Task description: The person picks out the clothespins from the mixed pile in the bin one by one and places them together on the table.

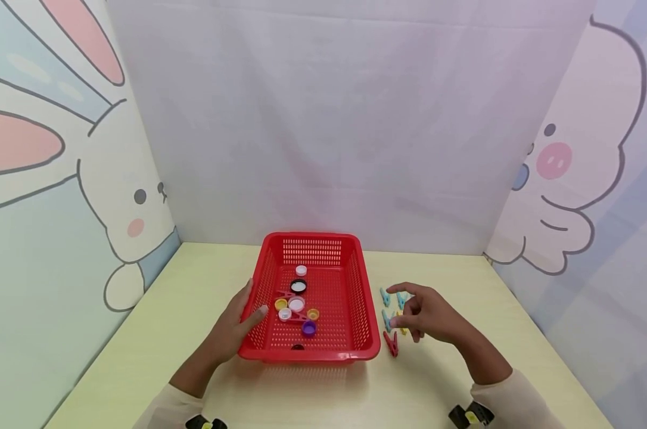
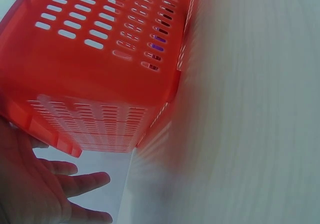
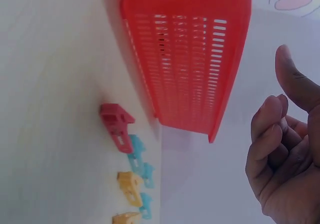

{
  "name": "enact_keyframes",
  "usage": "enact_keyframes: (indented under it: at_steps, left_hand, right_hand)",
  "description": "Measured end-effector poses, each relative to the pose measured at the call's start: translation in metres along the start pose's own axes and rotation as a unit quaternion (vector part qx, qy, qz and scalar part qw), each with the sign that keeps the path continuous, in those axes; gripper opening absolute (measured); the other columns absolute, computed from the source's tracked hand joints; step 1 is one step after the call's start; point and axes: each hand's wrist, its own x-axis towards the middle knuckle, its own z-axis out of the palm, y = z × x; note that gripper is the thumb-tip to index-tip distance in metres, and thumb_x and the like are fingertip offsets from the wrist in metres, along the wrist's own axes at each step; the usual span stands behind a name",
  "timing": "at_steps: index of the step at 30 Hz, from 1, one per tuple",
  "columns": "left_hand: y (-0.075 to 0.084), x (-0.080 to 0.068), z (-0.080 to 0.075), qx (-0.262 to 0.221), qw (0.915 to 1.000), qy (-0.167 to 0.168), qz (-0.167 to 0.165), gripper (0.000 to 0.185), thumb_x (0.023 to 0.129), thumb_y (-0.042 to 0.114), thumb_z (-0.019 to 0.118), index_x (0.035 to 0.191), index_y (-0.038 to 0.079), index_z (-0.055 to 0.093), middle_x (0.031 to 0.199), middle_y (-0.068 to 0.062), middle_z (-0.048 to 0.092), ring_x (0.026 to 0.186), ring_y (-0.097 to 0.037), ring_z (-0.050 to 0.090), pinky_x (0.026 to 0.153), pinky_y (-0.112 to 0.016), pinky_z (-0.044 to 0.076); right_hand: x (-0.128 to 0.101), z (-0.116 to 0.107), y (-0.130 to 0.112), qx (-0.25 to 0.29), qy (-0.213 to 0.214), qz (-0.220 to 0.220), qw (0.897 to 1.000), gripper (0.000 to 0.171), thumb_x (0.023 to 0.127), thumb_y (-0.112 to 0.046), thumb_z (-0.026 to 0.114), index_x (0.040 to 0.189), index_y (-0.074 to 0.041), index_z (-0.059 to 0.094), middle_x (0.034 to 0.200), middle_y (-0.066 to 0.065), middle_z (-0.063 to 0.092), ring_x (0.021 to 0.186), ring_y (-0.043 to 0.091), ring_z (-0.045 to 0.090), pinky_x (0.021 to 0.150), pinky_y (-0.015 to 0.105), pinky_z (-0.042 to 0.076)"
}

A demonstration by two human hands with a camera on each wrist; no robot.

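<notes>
In the head view, a red basket (image 1: 350, 286) stood on the pale yellow table (image 1: 195, 292), near the middle. Inside it lay several bottle caps (image 1: 296, 304) (white, black, yellow and purple ones) together with a red clip (image 1: 287, 295). The left hand (image 1: 238, 325) rested against the left wall of the basket with the fingers straight and relaxed, and the thumb lay over the rim; it gripped nothing. The right hand (image 1: 428, 313) hovered to the right of the basket, over a small group of clothespins (image 1: 393, 307) that lay on the table, blue and yellow ones, with one red clothespin (image 1: 391, 344) nearest to the person. Its fingers were loosely bent and its forefinger stretched toward the blue pins, and it held nothing. In the left wrist view, the basket (image 2: 100, 73) filled the upper left part, seen from outside and from low, and through its slots a purple spot was visible. The left hand (image 2: 35, 189) was in the lower left corner with the fingers (image 2: 85, 181) spread and straight, just beside the lower edge of the basket. In the right wrist view, the basket (image 3: 190, 58) was at the top and the red clothespin (image 3: 116, 124) lay just beside its corner, then the blue and yellow clothespins (image 3: 135, 174) in a row below it. The right hand (image 3: 287, 154) was at the right edge, well apart from the pins, with the fingers half curled and the thumb up, and it was empty.
</notes>
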Motion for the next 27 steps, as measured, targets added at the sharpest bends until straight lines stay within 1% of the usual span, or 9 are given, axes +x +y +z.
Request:
enact_keyframes:
  at_steps: [2, 6, 8, 10, 12, 15, 19, 23, 27]
  left_hand:
    - [0.000, 0.000, 0.000, 0.001, 1.0000, 0.000, -0.002, 0.106, 0.099, 0.045, 0.077, 0.177, 0.020, 0.011, 0.161, -0.018, 0.047, 0.125, -0.029, 0.067, 0.088, -0.041, 0.070]
    - [0.000, 0.001, -0.001, 0.000, 1.0000, -0.001, -0.001, 0.105, 0.099, 0.046, 0.077, 0.177, 0.020, 0.011, 0.161, -0.019, 0.047, 0.125, -0.029, 0.067, 0.088, -0.041, 0.070]
    - [0.000, 0.001, -0.001, 0.000, 1.0000, -0.001, 0.001, 0.106, 0.099, 0.047, 0.077, 0.177, 0.020, 0.011, 0.160, -0.019, 0.047, 0.124, -0.029, 0.068, 0.088, -0.041, 0.070]
    - [0.000, 0.001, -0.001, 0.000, 1.0000, -0.002, 0.001, 0.106, 0.098, 0.048, 0.077, 0.177, 0.020, 0.011, 0.160, -0.019, 0.047, 0.124, -0.029, 0.068, 0.088, -0.041, 0.070]
    - [0.000, 0.001, -0.001, 0.001, 1.0000, -0.001, 0.001, 0.106, 0.098, 0.048, 0.076, 0.177, 0.020, 0.011, 0.160, -0.019, 0.047, 0.124, -0.030, 0.069, 0.088, -0.041, 0.070]
    - [0.000, 0.002, -0.001, 0.001, 1.0000, -0.002, 0.002, 0.105, 0.099, 0.048, 0.076, 0.177, 0.021, 0.011, 0.160, -0.019, 0.047, 0.124, -0.031, 0.069, 0.088, -0.041, 0.070]
    - [-0.001, 0.002, -0.001, 0.000, 1.0000, -0.003, 0.002, 0.105, 0.099, 0.047, 0.076, 0.177, 0.021, 0.010, 0.160, -0.019, 0.047, 0.124, -0.031, 0.069, 0.088, -0.041, 0.070]
    - [-0.001, 0.002, -0.001, -0.001, 1.0000, -0.004, 0.000, 0.105, 0.099, 0.047, 0.076, 0.177, 0.020, 0.011, 0.160, -0.020, 0.047, 0.124, -0.032, 0.069, 0.088, -0.041, 0.070]
    - [0.000, 0.002, -0.001, 0.000, 1.0000, -0.004, -0.001, 0.105, 0.099, 0.047, 0.076, 0.177, 0.020, 0.011, 0.159, -0.020, 0.048, 0.123, -0.032, 0.070, 0.087, -0.041, 0.070]
  right_hand:
    - [0.005, -0.002, -0.009, -0.007, 0.006, -0.004, 1.000, 0.066, 0.095, -0.021, 0.087, 0.151, -0.004, 0.056, 0.068, 0.009, 0.065, 0.050, 0.020, 0.064, 0.050, 0.035, 0.059]
    - [0.016, -0.004, -0.027, -0.023, 0.022, -0.009, 0.999, 0.067, 0.096, -0.022, 0.086, 0.153, -0.004, 0.055, 0.070, 0.013, 0.067, 0.051, 0.027, 0.065, 0.051, 0.036, 0.060]
    - [0.022, -0.003, -0.035, -0.027, 0.027, -0.010, 0.999, 0.066, 0.097, -0.021, 0.085, 0.153, -0.004, 0.055, 0.071, 0.013, 0.068, 0.052, 0.027, 0.065, 0.052, 0.036, 0.060]
    - [0.028, -0.003, -0.042, -0.028, 0.030, -0.009, 0.999, 0.066, 0.097, -0.021, 0.085, 0.153, -0.005, 0.054, 0.071, 0.012, 0.068, 0.052, 0.025, 0.065, 0.054, 0.034, 0.061]
    - [0.034, -0.002, -0.048, -0.028, 0.032, -0.010, 0.999, 0.066, 0.098, -0.020, 0.084, 0.154, -0.005, 0.054, 0.071, 0.009, 0.068, 0.053, 0.020, 0.065, 0.056, 0.034, 0.062]
    - [0.043, 0.000, -0.057, -0.025, 0.033, -0.019, 0.999, 0.066, 0.099, -0.020, 0.083, 0.155, -0.005, 0.053, 0.071, 0.008, 0.068, 0.054, 0.016, 0.064, 0.055, 0.034, 0.060]
    - [0.054, 0.004, -0.068, -0.014, 0.031, -0.031, 0.999, 0.067, 0.099, -0.021, 0.082, 0.156, -0.004, 0.052, 0.073, 0.012, 0.068, 0.055, 0.018, 0.064, 0.057, 0.034, 0.062]
    - [0.064, 0.010, -0.076, -0.007, 0.028, -0.029, 0.999, 0.069, 0.099, -0.022, 0.083, 0.158, -0.005, 0.050, 0.076, 0.018, 0.068, 0.056, 0.022, 0.065, 0.062, 0.036, 0.065]
    - [0.075, 0.016, -0.081, -0.004, 0.028, -0.029, 0.999, 0.071, 0.099, -0.024, 0.083, 0.159, -0.006, 0.049, 0.078, 0.020, 0.068, 0.056, 0.021, 0.063, 0.062, 0.035, 0.065]
